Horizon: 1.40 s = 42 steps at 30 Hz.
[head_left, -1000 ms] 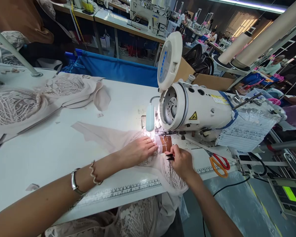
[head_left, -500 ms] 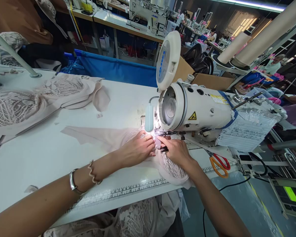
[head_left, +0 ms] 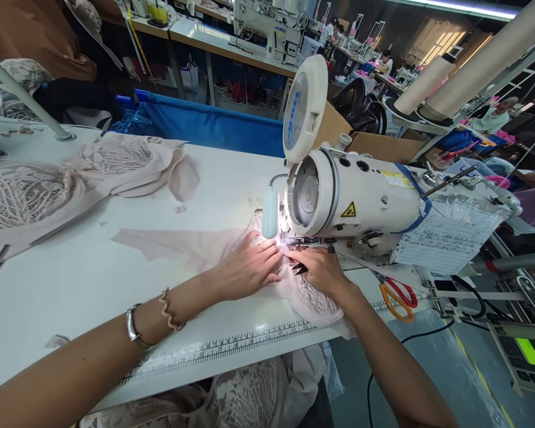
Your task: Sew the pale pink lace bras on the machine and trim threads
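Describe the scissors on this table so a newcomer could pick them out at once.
Start at the white sewing machine on the white table. Just right of the right hand, near the table's front edge by the printed ruler strip, lie the scissors. One handle loop is orange and the other red, the only bright colours on that surface amid the pale pink lace fabric.

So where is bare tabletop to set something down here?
Bare white tabletop lies between the pale lace pile and the left hand. It is crowded at the white sewing machine, where both hands press pale lace fabric; orange-handled scissors lie beyond the right hand.
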Each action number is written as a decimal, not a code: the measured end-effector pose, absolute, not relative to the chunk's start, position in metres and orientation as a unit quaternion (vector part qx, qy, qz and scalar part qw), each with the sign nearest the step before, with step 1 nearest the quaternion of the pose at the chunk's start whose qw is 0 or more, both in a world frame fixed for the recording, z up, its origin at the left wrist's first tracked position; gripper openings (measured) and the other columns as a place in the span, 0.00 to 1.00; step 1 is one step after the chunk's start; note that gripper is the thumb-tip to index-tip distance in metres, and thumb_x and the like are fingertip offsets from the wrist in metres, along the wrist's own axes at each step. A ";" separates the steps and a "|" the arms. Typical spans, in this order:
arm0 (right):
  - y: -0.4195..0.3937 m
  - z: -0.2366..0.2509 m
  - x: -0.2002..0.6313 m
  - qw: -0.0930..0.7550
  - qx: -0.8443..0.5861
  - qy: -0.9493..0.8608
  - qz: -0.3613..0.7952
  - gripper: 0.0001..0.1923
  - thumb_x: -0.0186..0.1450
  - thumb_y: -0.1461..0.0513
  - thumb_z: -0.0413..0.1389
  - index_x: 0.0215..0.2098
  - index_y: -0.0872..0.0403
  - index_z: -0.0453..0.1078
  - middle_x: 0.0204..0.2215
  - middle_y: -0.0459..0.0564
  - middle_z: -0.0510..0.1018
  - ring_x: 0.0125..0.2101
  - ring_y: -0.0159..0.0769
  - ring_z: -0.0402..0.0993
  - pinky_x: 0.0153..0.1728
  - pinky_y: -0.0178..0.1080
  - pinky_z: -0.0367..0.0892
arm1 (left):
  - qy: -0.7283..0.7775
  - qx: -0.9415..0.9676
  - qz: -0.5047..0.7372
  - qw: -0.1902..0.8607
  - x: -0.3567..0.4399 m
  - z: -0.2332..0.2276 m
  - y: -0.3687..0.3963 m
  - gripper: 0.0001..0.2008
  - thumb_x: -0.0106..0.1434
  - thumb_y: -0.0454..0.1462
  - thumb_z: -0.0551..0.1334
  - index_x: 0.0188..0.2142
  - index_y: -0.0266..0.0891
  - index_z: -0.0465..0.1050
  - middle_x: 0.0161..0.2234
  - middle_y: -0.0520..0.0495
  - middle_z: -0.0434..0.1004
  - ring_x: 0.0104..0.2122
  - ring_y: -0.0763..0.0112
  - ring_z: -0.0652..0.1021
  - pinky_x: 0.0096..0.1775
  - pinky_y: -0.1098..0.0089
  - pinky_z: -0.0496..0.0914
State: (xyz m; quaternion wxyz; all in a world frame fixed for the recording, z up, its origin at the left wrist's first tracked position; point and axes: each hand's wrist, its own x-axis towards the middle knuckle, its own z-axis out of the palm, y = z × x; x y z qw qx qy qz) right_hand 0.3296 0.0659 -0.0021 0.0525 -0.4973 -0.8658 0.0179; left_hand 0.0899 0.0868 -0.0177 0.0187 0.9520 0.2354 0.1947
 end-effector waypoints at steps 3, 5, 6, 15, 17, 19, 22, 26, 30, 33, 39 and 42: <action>0.070 -0.005 0.332 0.057 -0.500 -0.864 0.036 0.25 0.64 0.70 0.53 0.55 0.44 0.76 0.41 0.46 0.85 0.42 0.36 0.79 0.37 0.34 0.70 | 0.241 0.951 0.195 0.010 0.090 -0.017 0.087 0.18 0.77 0.44 0.48 0.50 0.36 0.72 0.49 0.36 0.78 0.50 0.51 0.74 0.53 0.50 0.56; 0.074 -0.008 0.334 0.058 -0.498 -0.862 0.068 0.25 0.64 0.70 0.52 0.56 0.46 0.74 0.43 0.46 0.85 0.44 0.36 0.79 0.39 0.34 0.70 | 0.245 0.950 0.193 0.004 0.089 -0.016 0.087 0.19 0.77 0.44 0.48 0.49 0.36 0.72 0.51 0.36 0.77 0.52 0.50 0.74 0.53 0.49 0.56; 0.077 -0.009 0.335 0.060 -0.495 -0.863 0.084 0.26 0.64 0.70 0.52 0.57 0.46 0.74 0.44 0.46 0.84 0.44 0.35 0.79 0.40 0.34 0.70 | 0.244 0.950 0.193 0.005 0.089 -0.016 0.088 0.19 0.77 0.44 0.47 0.49 0.36 0.72 0.52 0.35 0.77 0.53 0.50 0.74 0.54 0.49 0.55; 0.065 -0.003 0.348 0.082 -0.518 -0.851 -0.004 0.13 0.66 0.58 0.59 0.48 0.48 0.75 0.37 0.47 0.85 0.35 0.39 0.79 0.33 0.36 0.63 | 0.246 0.951 0.186 0.035 0.088 -0.015 0.090 0.17 0.76 0.42 0.48 0.48 0.39 0.73 0.45 0.40 0.79 0.46 0.55 0.76 0.53 0.49 0.55; 0.056 -0.002 0.351 0.075 -0.515 -0.854 0.005 0.14 0.64 0.56 0.62 0.47 0.50 0.73 0.32 0.46 0.84 0.30 0.38 0.77 0.30 0.36 0.60 | 0.253 0.948 0.191 0.028 0.089 -0.016 0.088 0.16 0.76 0.42 0.50 0.48 0.37 0.73 0.46 0.39 0.78 0.47 0.53 0.76 0.54 0.48 0.55; 0.049 -0.004 0.352 0.072 -0.504 -0.861 -0.003 0.10 0.65 0.62 0.59 0.46 0.51 0.73 0.29 0.44 0.83 0.28 0.36 0.76 0.28 0.35 0.58 | 0.256 0.946 0.198 0.027 0.091 -0.017 0.086 0.16 0.75 0.42 0.51 0.49 0.35 0.73 0.48 0.37 0.78 0.50 0.51 0.75 0.55 0.49 0.54; 0.043 -0.008 0.353 0.092 -0.467 -0.878 -0.059 0.22 0.63 0.73 0.50 0.49 0.51 0.75 0.26 0.44 0.80 0.27 0.33 0.73 0.29 0.35 0.58 | 0.246 0.946 0.208 0.035 0.092 -0.018 0.084 0.17 0.76 0.42 0.51 0.51 0.34 0.72 0.48 0.37 0.79 0.51 0.51 0.75 0.55 0.51 0.55; 0.043 -0.011 0.353 0.101 -0.414 -0.901 -0.076 0.31 0.61 0.75 0.47 0.55 0.45 0.76 0.22 0.43 0.74 0.25 0.31 0.66 0.30 0.35 0.57 | 0.230 0.948 0.218 0.029 0.091 -0.018 0.085 0.17 0.76 0.42 0.50 0.52 0.35 0.72 0.45 0.38 0.80 0.49 0.54 0.76 0.56 0.51 0.55; 0.048 -0.010 0.352 0.105 -0.414 -0.900 -0.081 0.32 0.60 0.76 0.47 0.54 0.45 0.77 0.22 0.43 0.72 0.25 0.31 0.64 0.29 0.35 0.57 | 0.236 0.946 0.222 0.016 0.092 -0.020 0.085 0.16 0.76 0.42 0.52 0.48 0.34 0.74 0.48 0.36 0.79 0.53 0.50 0.74 0.57 0.50 0.54; 0.053 -0.011 0.351 0.107 -0.417 -0.898 -0.087 0.33 0.58 0.76 0.47 0.52 0.45 0.78 0.21 0.43 0.70 0.24 0.31 0.63 0.29 0.35 0.56 | 0.241 0.946 0.214 0.020 0.092 -0.022 0.085 0.19 0.76 0.44 0.50 0.49 0.33 0.74 0.49 0.36 0.78 0.55 0.49 0.73 0.57 0.49 0.54; 0.062 -0.012 0.347 0.090 -0.444 -0.889 -0.070 0.35 0.57 0.76 0.47 0.53 0.42 0.77 0.23 0.42 0.73 0.26 0.30 0.67 0.26 0.33 0.56 | 0.248 0.947 0.200 0.028 0.090 -0.019 0.088 0.20 0.76 0.47 0.49 0.51 0.36 0.72 0.51 0.35 0.77 0.52 0.47 0.75 0.55 0.45 0.56; 0.065 -0.010 0.344 0.089 -0.458 -0.882 -0.065 0.33 0.57 0.75 0.48 0.53 0.42 0.77 0.23 0.42 0.74 0.27 0.30 0.69 0.25 0.33 0.56 | 0.261 0.944 0.199 0.024 0.089 -0.018 0.090 0.21 0.76 0.48 0.48 0.49 0.36 0.72 0.52 0.34 0.76 0.52 0.47 0.75 0.56 0.42 0.55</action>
